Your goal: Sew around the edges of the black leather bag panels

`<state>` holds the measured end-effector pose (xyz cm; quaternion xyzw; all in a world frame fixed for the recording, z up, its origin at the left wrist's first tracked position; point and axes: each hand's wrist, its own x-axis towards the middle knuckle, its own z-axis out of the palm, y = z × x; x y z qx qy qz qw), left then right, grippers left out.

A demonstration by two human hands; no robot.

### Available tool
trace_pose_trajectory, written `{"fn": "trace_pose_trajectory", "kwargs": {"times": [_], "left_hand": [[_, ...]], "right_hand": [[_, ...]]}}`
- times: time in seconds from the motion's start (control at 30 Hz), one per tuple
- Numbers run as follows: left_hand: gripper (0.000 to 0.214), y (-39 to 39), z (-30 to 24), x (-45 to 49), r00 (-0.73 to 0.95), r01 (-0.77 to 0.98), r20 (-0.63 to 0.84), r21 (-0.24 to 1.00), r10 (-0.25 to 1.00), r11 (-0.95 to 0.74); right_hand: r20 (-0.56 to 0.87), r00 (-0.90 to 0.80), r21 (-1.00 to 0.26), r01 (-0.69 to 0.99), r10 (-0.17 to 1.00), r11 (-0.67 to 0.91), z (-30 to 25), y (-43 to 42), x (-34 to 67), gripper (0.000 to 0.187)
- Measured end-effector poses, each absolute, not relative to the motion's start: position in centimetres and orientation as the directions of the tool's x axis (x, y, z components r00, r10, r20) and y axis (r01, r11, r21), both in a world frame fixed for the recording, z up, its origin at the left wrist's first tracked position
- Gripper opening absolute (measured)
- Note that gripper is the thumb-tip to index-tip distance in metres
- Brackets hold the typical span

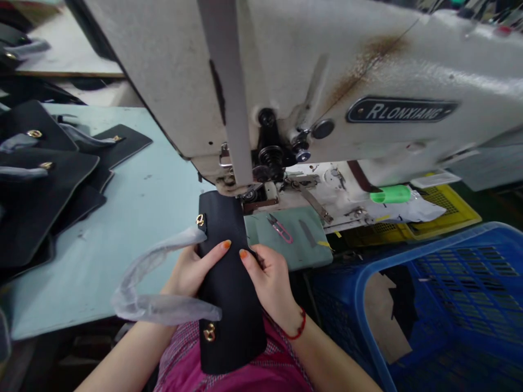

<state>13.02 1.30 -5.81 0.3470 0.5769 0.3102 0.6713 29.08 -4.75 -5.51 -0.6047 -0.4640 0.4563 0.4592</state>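
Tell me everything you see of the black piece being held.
The black piece is a long, smooth panel, leather-like in look. Two gold-coloured fittings sit along its left side; near them end the ends of a handle wrapped in cloudy, plastic-like film, looping out leftward. The left hand and right hand grip its opposite sides. It points away from the person toward the sewing machine; contact there is unclear.

From here I see a black panel, gently bowed, stretching from twelve o'clock to six; its plastic-wrapped handle loops toward nine, gold fittings at eleven and seven.
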Motion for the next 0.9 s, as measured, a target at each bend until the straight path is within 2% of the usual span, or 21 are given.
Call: {"fn": "trace_pose_trajectory", "kwargs": {"times": [0.17,0.33,0.53,0.9], "left_hand": [[0.059,1.0,-4.1,14.1,0.136,-0.118,-0.614,0.769,0.777,0.628],[0.056,0.9,-4.2,14.5,0.15,-0.15,-0.647,0.732,0.747,0.664],[0.047,1.7,-4.4,14.5,0.132,-0.14,-0.626,0.755,0.768,0.64],[0.052,4.6,-5.0,14.4,0.112,-0.148,-0.553,0.813,0.826,0.564]], "right_hand": [[-0.196,0.129,-0.979,0.023,0.972,-0.201,-5.4,-4.6,29.5,0.041],[-0.248,0.109,-0.969,-0.026,0.963,-0.247,-5.7,-4.4,29.6,0.042],[-0.243,0.117,-0.97,-0.018,0.963,-0.243,-5.5,-3.4,29.7,0.042],[-0.23,0.088,-0.972,-0.061,0.969,-0.226,-5.6,-0.6,30.0,0.039]]}}
